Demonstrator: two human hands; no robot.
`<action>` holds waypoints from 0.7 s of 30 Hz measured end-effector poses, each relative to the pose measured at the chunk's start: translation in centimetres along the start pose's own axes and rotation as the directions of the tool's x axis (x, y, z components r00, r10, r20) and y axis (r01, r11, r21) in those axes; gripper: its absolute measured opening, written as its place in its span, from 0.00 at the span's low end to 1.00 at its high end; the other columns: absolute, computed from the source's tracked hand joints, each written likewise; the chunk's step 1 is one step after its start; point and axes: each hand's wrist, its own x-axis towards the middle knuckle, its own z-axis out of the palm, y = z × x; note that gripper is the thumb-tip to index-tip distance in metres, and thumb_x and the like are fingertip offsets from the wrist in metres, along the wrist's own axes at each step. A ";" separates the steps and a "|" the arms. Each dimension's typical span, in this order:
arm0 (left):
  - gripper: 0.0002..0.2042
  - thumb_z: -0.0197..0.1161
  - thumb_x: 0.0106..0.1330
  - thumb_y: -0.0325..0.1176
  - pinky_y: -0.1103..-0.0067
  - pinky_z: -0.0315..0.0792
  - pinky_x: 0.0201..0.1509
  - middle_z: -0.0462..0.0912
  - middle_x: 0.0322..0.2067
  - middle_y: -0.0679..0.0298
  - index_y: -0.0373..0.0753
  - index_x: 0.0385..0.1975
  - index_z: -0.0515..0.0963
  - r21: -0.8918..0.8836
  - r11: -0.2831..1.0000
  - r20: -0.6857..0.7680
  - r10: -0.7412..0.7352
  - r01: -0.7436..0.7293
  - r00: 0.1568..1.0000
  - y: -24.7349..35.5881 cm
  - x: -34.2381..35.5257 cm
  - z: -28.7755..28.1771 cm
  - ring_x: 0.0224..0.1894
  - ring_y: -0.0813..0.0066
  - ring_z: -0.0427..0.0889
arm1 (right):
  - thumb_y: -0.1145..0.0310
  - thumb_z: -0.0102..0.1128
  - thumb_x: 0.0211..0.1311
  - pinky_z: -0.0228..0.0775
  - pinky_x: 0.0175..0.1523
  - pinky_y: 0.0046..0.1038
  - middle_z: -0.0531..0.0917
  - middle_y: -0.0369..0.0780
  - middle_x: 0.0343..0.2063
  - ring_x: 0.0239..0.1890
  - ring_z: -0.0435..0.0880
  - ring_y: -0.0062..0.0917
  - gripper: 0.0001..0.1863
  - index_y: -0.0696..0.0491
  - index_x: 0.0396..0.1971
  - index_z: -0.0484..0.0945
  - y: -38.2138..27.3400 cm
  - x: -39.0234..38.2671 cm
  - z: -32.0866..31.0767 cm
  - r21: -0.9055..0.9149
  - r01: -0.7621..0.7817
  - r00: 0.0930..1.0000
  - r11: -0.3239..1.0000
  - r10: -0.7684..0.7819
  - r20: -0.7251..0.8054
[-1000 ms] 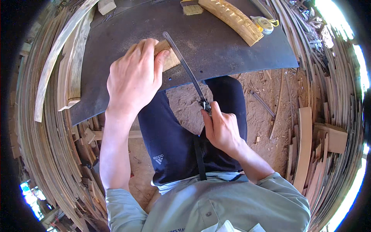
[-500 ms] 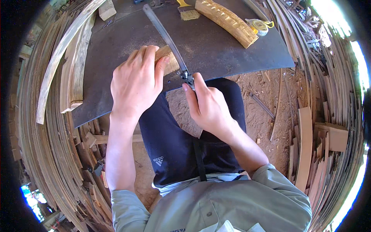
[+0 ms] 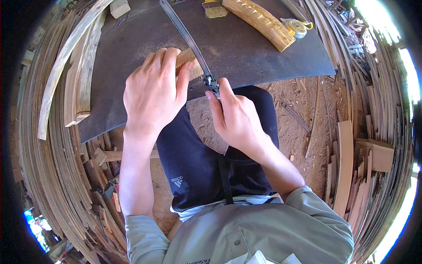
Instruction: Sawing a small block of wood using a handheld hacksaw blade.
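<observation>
- Pale wood: a short block [image 3: 196, 71] lies on the dark table [image 3: 268, 59] near its front edge, partly covered by fingers.
- The left hand [image 3: 151, 94] grips the block from above, thumb along the near side, knuckles raised.
- A long, narrow saw [image 3: 190, 40] slants past the block's right end, its far tip toward the top of the view; whether its teeth touch the wood cannot be told.
- The right hand [image 3: 239, 116] is closed around the saw's handle, just beyond the table's front edge, thumb on the left side.
- Sawdust [image 3: 213, 52] speckles the tabletop near the block.
- Farther back, a brush [image 3: 216, 12] lies beside a curved, notched piece of yellowish wood [image 3: 259, 24]; a round clear-and-yellow item [image 3: 299, 29] sits by that piece's right end.
- At the table's left, a long curved board [image 3: 61, 61] lies beside a thick beam [image 3: 82, 88], with a small offcut [image 3: 119, 8] near the top.
- The worker, in dark trousers [image 3: 191, 154] and a grey-green shirt [image 3: 272, 229], sits at the table over a dirt floor [image 3: 294, 99], between stacked boards [image 3: 50, 167] on both sides.
</observation>
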 end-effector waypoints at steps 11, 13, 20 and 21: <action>0.14 0.63 0.76 0.43 0.71 0.84 0.40 0.85 0.35 0.60 0.37 0.43 0.79 0.024 0.999 -0.062 0.027 -0.026 0.998 0.4 -0.3 0.1 0.38 0.66 0.88 | 0.69 0.59 0.76 0.68 0.23 0.46 0.76 0.50 0.14 0.20 0.81 0.51 0.12 0.59 0.40 0.66 -0.6 1.1 0.0 -0.040 -0.020 1.000 0.999 0.019 -0.010; 0.14 0.64 0.75 0.44 0.71 0.83 0.39 0.85 0.35 0.61 0.38 0.42 0.79 0.022 0.999 -0.082 0.028 -0.026 0.996 0.6 -0.2 0.2 0.37 0.66 0.88 | 0.69 0.59 0.76 0.68 0.23 0.46 0.76 0.50 0.14 0.19 0.81 0.51 0.12 0.59 0.40 0.67 -0.6 1.2 0.0 -0.032 -0.016 1.000 0.999 0.015 -0.013; 0.14 0.64 0.74 0.46 0.72 0.83 0.39 0.85 0.34 0.63 0.40 0.39 0.79 0.041 0.999 -0.108 -0.006 0.011 0.994 1.0 -0.2 0.4 0.37 0.66 0.88 | 0.70 0.59 0.76 0.68 0.23 0.45 0.77 0.49 0.14 0.19 0.82 0.49 0.11 0.59 0.41 0.67 -0.5 1.0 0.0 -0.052 0.005 1.000 0.999 -0.006 -0.021; 0.14 0.64 0.74 0.46 0.72 0.83 0.39 0.85 0.34 0.63 0.40 0.40 0.80 0.047 0.999 -0.109 -0.013 0.018 0.994 1.1 -0.2 0.5 0.37 0.66 0.88 | 0.70 0.59 0.76 0.68 0.23 0.45 0.77 0.49 0.14 0.19 0.82 0.49 0.11 0.59 0.41 0.67 -0.4 1.0 0.0 -0.051 0.002 1.000 0.999 -0.003 -0.020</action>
